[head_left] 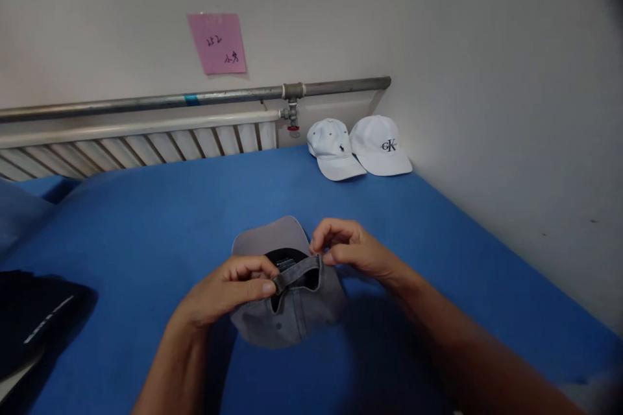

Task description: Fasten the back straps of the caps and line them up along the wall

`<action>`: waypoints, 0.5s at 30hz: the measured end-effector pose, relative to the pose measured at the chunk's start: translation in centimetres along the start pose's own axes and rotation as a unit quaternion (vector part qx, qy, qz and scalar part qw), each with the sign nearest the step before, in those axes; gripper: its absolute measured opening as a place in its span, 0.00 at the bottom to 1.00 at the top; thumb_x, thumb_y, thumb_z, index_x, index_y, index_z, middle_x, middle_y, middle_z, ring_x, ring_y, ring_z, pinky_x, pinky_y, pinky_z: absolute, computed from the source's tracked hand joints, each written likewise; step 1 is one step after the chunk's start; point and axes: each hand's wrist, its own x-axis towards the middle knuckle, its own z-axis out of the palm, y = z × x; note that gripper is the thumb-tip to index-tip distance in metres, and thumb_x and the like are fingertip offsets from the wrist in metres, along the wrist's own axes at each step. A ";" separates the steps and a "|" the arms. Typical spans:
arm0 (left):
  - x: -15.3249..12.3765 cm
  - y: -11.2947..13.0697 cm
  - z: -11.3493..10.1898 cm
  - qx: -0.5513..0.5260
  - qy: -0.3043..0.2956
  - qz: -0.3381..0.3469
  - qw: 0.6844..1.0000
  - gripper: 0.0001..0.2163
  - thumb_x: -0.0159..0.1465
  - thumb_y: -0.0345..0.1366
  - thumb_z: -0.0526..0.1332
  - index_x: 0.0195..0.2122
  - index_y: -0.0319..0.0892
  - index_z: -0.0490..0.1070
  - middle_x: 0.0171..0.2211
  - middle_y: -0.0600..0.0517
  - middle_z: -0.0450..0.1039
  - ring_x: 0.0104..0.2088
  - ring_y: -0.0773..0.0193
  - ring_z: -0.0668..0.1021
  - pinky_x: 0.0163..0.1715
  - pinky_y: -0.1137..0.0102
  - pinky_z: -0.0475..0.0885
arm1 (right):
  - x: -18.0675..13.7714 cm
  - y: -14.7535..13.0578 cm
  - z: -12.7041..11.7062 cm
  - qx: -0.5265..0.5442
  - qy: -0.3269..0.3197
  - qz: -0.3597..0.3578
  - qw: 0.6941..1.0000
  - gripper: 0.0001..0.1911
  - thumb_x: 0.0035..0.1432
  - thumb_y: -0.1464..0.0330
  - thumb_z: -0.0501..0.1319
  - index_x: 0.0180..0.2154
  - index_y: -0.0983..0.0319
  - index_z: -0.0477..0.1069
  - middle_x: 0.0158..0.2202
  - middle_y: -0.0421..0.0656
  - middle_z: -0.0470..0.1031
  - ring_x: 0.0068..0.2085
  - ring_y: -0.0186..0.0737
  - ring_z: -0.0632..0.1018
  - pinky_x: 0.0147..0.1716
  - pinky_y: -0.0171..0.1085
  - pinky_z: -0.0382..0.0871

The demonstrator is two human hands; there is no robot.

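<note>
A grey baseball cap is over the blue surface in front of me, its brim pointing away and its back opening towards me. My left hand pinches the left end of the back strap, thumb and forefinger at the buckle. At the strap's right end, my right hand is closed, thumb and fingertips gripping the cap's edge. The dark inside of the cap and a printed label show through the opening.
Two white caps, one with a small dark logo and one lettered CK, sit side by side at the back corner of the blue surface. A radiator and metal pipe line the wall. Dark cloth lies at left.
</note>
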 end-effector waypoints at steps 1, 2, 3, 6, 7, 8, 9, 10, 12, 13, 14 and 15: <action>-0.1 0.0 0.0 0.014 -0.003 0.004 1.000 0.08 0.57 0.39 0.67 0.31 0.40 0.77 0.24 0.54 0.73 0.25 0.71 0.71 0.27 0.76 0.63 | -0.1 -0.2 0.1 -0.005 0.002 -0.005 1.000 0.08 0.42 0.76 0.61 0.29 0.63 0.71 0.27 0.37 0.72 0.29 0.30 0.71 0.31 0.32 0.62; -0.3 0.0 -0.1 0.019 -0.002 0.015 1.000 0.07 0.57 0.39 0.67 0.30 0.40 0.77 0.24 0.54 0.73 0.25 0.71 0.70 0.26 0.76 0.63 | -0.1 -0.3 0.1 -0.006 -0.001 -0.009 1.000 0.08 0.42 0.76 0.61 0.29 0.63 0.71 0.27 0.37 0.72 0.29 0.30 0.71 0.31 0.32 0.62; -0.6 -0.1 -0.2 0.015 0.002 0.032 0.999 0.07 0.57 0.39 0.66 0.29 0.40 0.78 0.23 0.53 0.73 0.25 0.71 0.70 0.26 0.75 0.63 | -0.1 -0.4 0.0 -0.002 -0.009 -0.015 1.000 0.08 0.43 0.76 0.61 0.31 0.63 0.72 0.27 0.37 0.72 0.29 0.30 0.72 0.32 0.32 0.63; -1.2 -0.5 -0.9 -0.029 0.010 0.097 0.995 0.08 0.57 0.40 0.67 0.29 0.41 0.78 0.24 0.52 0.74 0.25 0.68 0.72 0.26 0.74 0.66 | 0.1 -0.4 -0.7 -0.034 -0.044 -0.024 0.998 0.14 0.45 0.76 0.58 0.37 0.62 0.73 0.31 0.39 0.75 0.35 0.34 0.75 0.37 0.36 0.66; -1.3 -0.7 -1.1 -0.042 0.006 0.119 0.992 0.08 0.57 0.40 0.67 0.28 0.41 0.78 0.24 0.52 0.75 0.25 0.68 0.73 0.26 0.74 0.66 | 0.3 -0.2 -1.0 -0.071 -0.051 -0.029 0.996 0.17 0.45 0.78 0.56 0.38 0.61 0.73 0.35 0.41 0.76 0.39 0.36 0.76 0.40 0.38 0.67; -1.4 -1.0 -1.4 -0.054 -0.001 0.139 0.989 0.08 0.57 0.40 0.66 0.29 0.40 0.78 0.24 0.51 0.75 0.25 0.67 0.73 0.26 0.74 0.67 | 0.4 0.0 -1.3 -0.123 -0.059 -0.037 0.990 0.20 0.44 0.79 0.54 0.39 0.61 0.73 0.38 0.42 0.77 0.43 0.37 0.76 0.45 0.40 0.66; -1.5 -1.2 -1.6 -0.064 -0.007 0.159 0.985 0.08 0.57 0.40 0.66 0.29 0.40 0.78 0.24 0.51 0.75 0.25 0.66 0.74 0.26 0.73 0.67 | 0.6 0.3 -1.6 -0.185 -0.066 -0.047 0.979 0.23 0.43 0.81 0.52 0.40 0.60 0.74 0.42 0.42 0.76 0.47 0.38 0.75 0.49 0.42 0.64; -1.5 -1.4 -1.8 -0.072 -0.010 0.178 0.981 0.08 0.57 0.40 0.66 0.29 0.40 0.78 0.24 0.50 0.75 0.25 0.66 0.74 0.26 0.73 0.68 | 0.7 0.7 -1.9 -0.252 -0.073 -0.059 0.963 0.26 0.43 0.82 0.50 0.41 0.60 0.74 0.46 0.43 0.75 0.50 0.39 0.73 0.54 0.45 0.61; -1.4 -1.8 -1.9 -0.088 -0.007 0.224 0.971 0.08 0.58 0.39 0.64 0.29 0.40 0.77 0.23 0.50 0.75 0.24 0.65 0.74 0.25 0.72 0.68 | 1.0 1.5 -2.3 -0.378 -0.085 -0.077 0.919 0.30 0.44 0.84 0.49 0.45 0.58 0.74 0.52 0.44 0.72 0.56 0.40 0.69 0.59 0.49 0.53; -1.3 -1.9 -1.9 -0.097 -0.001 0.249 0.964 0.08 0.59 0.40 0.64 0.29 0.40 0.76 0.22 0.51 0.73 0.23 0.65 0.73 0.24 0.71 0.68 | 1.1 1.8 -2.3 -0.428 -0.087 -0.080 0.896 0.31 0.45 0.84 0.50 0.47 0.57 0.73 0.55 0.45 0.69 0.58 0.42 0.66 0.60 0.51 0.51; -1.2 -1.9 -1.7 -0.109 0.003 0.277 0.955 0.09 0.59 0.41 0.63 0.28 0.41 0.75 0.21 0.52 0.72 0.22 0.65 0.72 0.24 0.71 0.68 | 1.1 2.1 -2.3 -0.467 -0.087 -0.079 0.876 0.31 0.46 0.84 0.51 0.49 0.57 0.72 0.58 0.45 0.66 0.60 0.43 0.63 0.60 0.53 0.50; -1.2 -1.8 -1.5 -0.125 0.009 0.302 0.945 0.09 0.60 0.42 0.62 0.28 0.42 0.74 0.18 0.54 0.69 0.21 0.66 0.71 0.23 0.71 0.68 | 1.1 2.2 -2.3 -0.494 -0.086 -0.081 0.861 0.30 0.48 0.83 0.53 0.51 0.56 0.72 0.61 0.46 0.63 0.61 0.45 0.61 0.60 0.53 0.50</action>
